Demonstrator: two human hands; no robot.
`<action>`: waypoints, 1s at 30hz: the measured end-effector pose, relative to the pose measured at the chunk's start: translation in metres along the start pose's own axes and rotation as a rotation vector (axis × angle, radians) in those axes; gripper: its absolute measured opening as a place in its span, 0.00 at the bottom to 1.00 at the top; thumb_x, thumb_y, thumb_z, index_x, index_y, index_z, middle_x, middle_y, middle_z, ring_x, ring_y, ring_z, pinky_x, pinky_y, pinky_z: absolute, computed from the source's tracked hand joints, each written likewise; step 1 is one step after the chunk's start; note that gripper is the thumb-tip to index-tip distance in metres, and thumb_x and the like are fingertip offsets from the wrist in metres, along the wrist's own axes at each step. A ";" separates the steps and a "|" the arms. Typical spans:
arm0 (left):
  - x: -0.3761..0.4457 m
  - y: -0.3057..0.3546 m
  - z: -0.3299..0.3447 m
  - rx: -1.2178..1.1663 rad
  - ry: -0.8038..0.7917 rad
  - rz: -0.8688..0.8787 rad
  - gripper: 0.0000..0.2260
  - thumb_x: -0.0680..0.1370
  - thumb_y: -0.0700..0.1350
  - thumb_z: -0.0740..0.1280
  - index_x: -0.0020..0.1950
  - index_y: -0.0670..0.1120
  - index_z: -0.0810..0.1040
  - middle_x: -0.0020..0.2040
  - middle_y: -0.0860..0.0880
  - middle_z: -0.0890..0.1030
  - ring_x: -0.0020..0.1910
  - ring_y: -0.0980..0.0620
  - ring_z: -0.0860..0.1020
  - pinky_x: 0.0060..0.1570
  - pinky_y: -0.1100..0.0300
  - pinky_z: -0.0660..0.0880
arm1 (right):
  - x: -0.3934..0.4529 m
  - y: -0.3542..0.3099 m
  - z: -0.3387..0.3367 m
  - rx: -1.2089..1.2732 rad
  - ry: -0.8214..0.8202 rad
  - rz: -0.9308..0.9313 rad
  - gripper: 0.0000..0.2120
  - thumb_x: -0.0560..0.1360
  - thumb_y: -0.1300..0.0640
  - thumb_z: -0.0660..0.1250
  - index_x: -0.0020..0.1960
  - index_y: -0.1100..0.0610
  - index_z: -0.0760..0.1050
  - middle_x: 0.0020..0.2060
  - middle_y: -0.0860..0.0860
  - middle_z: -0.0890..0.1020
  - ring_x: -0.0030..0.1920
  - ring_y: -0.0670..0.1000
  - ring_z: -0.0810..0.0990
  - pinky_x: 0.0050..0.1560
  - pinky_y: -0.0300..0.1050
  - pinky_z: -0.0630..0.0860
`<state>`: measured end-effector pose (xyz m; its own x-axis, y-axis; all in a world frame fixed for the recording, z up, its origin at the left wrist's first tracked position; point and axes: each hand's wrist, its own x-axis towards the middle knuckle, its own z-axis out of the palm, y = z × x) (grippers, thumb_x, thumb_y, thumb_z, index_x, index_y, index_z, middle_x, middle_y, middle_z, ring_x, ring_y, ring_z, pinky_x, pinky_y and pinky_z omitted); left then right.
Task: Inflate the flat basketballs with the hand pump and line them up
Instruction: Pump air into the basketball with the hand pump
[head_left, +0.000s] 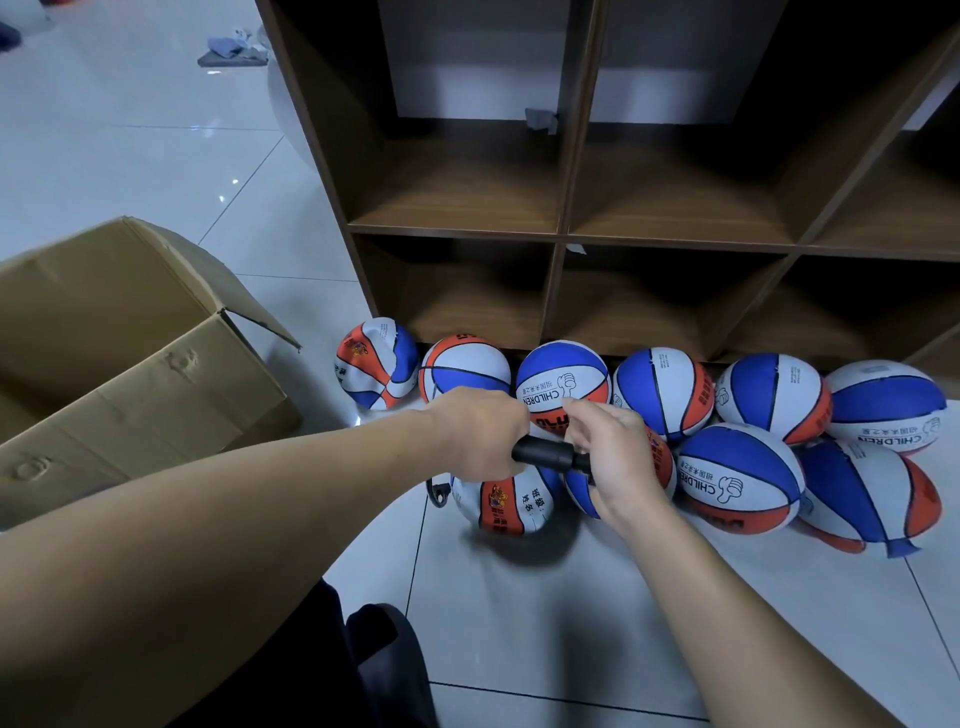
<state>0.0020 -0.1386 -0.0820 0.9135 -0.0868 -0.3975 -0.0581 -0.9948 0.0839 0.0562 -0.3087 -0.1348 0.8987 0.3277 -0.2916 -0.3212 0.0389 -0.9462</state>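
The left hand (480, 431) grips the black hand pump (548, 453) while the right hand (615, 457) pinches its far end, both held above the basketballs (740, 478) on the floor (571, 613), hiding the pump's tip.

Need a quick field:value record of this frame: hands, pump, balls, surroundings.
left hand: grips the black pump
right hand: fingers curled at the pump's other end
back row: six balls along the shelf unit base
leftmost ball: dented, flat
front balls: several; far right one collapsed
cardboard box: open, at left
floor: white tile
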 end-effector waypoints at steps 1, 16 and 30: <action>0.000 -0.003 0.000 -0.006 -0.006 -0.008 0.13 0.80 0.53 0.68 0.37 0.51 0.73 0.33 0.51 0.76 0.31 0.50 0.74 0.32 0.56 0.71 | 0.002 0.001 -0.005 -0.012 -0.014 0.006 0.27 0.81 0.61 0.69 0.32 0.53 0.56 0.29 0.54 0.57 0.33 0.54 0.55 0.37 0.50 0.57; -0.002 -0.036 0.004 0.059 -0.078 -0.106 0.09 0.79 0.51 0.68 0.39 0.51 0.75 0.35 0.50 0.77 0.32 0.50 0.74 0.32 0.56 0.71 | 0.015 0.003 -0.050 -0.062 0.080 0.088 0.24 0.76 0.53 0.71 0.31 0.51 0.59 0.27 0.52 0.58 0.30 0.53 0.58 0.35 0.52 0.56; -0.004 -0.015 0.005 0.067 -0.005 -0.076 0.12 0.80 0.53 0.66 0.38 0.52 0.70 0.35 0.51 0.76 0.32 0.49 0.75 0.33 0.55 0.74 | 0.004 0.004 0.004 -0.005 0.100 0.063 0.26 0.79 0.61 0.68 0.29 0.49 0.59 0.28 0.51 0.59 0.30 0.51 0.57 0.33 0.47 0.56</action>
<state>-0.0030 -0.1235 -0.0856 0.9141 -0.0113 -0.4052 -0.0157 -0.9998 -0.0076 0.0569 -0.3031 -0.1389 0.9019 0.2339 -0.3631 -0.3771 0.0168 -0.9260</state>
